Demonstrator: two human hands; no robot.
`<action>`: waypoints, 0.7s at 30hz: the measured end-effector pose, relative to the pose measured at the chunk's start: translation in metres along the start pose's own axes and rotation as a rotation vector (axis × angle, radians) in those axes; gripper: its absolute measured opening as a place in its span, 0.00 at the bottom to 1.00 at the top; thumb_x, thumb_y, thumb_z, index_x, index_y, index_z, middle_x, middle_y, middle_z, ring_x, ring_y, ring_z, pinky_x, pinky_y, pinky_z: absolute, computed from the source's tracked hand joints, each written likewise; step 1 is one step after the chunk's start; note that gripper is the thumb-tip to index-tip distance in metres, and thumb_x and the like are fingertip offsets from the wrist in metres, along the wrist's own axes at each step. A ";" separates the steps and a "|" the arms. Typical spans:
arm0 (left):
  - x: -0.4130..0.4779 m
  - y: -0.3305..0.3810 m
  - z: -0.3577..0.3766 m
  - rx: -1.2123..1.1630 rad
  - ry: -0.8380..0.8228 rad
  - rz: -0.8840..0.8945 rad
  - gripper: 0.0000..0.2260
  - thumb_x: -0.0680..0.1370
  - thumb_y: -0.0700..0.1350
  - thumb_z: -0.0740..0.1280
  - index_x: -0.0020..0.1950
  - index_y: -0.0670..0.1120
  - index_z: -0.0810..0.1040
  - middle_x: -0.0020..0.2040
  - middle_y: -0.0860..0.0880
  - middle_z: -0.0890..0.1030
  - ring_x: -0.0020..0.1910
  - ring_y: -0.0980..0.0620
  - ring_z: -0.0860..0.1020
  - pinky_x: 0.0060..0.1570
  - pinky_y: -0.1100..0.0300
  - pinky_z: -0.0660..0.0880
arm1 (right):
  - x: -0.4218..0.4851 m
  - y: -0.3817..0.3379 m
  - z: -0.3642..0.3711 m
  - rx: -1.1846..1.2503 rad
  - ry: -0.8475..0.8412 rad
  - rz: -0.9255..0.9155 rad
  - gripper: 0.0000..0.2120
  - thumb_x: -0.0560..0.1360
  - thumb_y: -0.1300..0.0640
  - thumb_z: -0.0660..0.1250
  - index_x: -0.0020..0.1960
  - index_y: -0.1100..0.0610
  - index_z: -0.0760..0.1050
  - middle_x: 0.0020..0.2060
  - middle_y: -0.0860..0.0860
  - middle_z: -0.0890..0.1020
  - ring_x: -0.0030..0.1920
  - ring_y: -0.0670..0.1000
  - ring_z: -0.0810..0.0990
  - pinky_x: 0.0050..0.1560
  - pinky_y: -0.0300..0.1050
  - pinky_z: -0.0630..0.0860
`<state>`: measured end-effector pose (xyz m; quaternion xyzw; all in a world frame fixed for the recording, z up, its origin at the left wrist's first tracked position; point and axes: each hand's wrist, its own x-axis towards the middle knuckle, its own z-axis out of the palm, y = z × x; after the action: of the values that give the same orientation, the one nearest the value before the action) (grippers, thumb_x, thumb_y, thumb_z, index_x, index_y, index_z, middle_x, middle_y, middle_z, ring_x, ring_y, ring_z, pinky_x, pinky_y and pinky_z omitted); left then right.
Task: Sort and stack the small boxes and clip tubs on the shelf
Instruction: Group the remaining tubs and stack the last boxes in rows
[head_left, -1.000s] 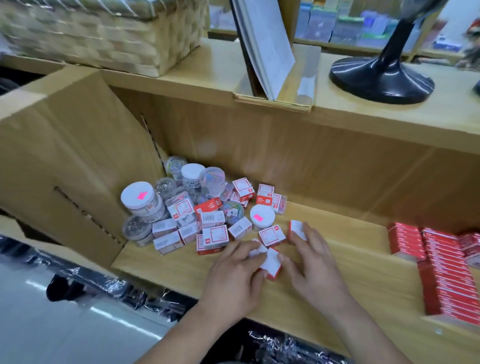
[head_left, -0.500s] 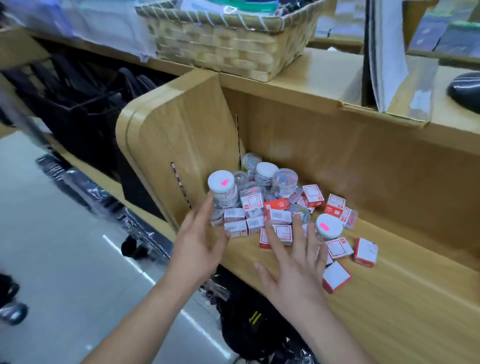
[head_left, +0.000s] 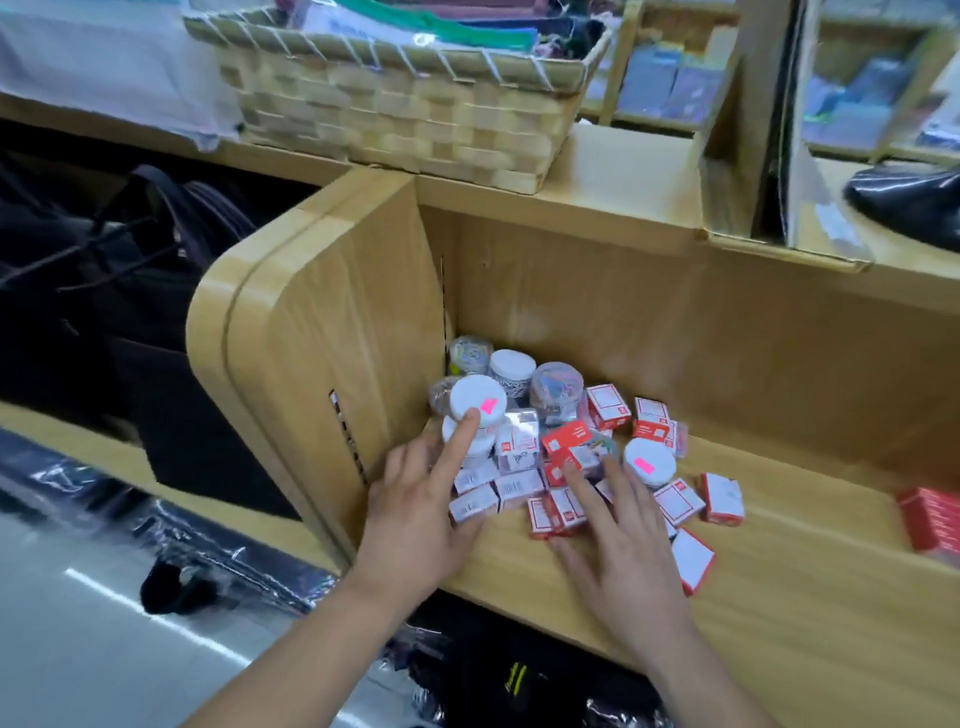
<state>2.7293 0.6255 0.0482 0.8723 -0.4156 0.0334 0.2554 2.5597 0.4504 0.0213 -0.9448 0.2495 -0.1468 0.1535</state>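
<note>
Reaching into the jumble with left hand (head_left: 415, 519) and right hand (head_left: 626, 556), fingers straight, gripping nothing.
Touching the lid of a white-lidded tub (head_left: 475, 397) with the left index finger; resting flat across small boxes (head_left: 519, 486) with the right. Heaped among clip tubs (head_left: 511, 366) in the left corner of the shelf (head_left: 805, 597), against the side panel (head_left: 322, 364).

Single wide-angle view from head height, just in front of the wooden shelf (head_left: 779, 597), facing forward and steeply down onto its left end. Near enough to take in the left hand (head_left: 415, 519) and right hand (head_left: 618, 561) at arm's reach over the shelf. Takes in a woven basket (head_left: 405, 119) above the shelf and floor (head_left: 78, 649) left of and below the shelf.
</note>
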 end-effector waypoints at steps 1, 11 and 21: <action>0.000 -0.001 0.001 0.015 -0.019 0.017 0.52 0.69 0.58 0.76 0.81 0.64 0.42 0.72 0.50 0.68 0.67 0.44 0.69 0.56 0.43 0.77 | 0.000 0.004 -0.002 0.036 0.013 0.015 0.39 0.74 0.34 0.64 0.79 0.38 0.51 0.79 0.53 0.57 0.79 0.59 0.57 0.73 0.61 0.64; 0.010 0.033 0.018 -0.002 -0.121 0.132 0.48 0.74 0.59 0.71 0.79 0.68 0.37 0.72 0.46 0.61 0.66 0.45 0.65 0.56 0.48 0.78 | -0.009 0.015 -0.023 0.051 0.143 0.221 0.60 0.61 0.39 0.80 0.81 0.42 0.46 0.78 0.58 0.54 0.79 0.60 0.55 0.73 0.62 0.63; 0.049 0.083 0.045 0.011 -0.255 0.204 0.51 0.75 0.60 0.72 0.77 0.66 0.31 0.68 0.46 0.66 0.68 0.43 0.64 0.66 0.50 0.70 | -0.029 0.038 -0.013 0.068 0.191 0.317 0.40 0.66 0.40 0.78 0.74 0.50 0.69 0.79 0.58 0.54 0.77 0.62 0.60 0.68 0.62 0.71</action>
<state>2.6925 0.5263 0.0568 0.8240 -0.5311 -0.0497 0.1909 2.5147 0.4310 0.0132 -0.8696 0.4037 -0.2182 0.1821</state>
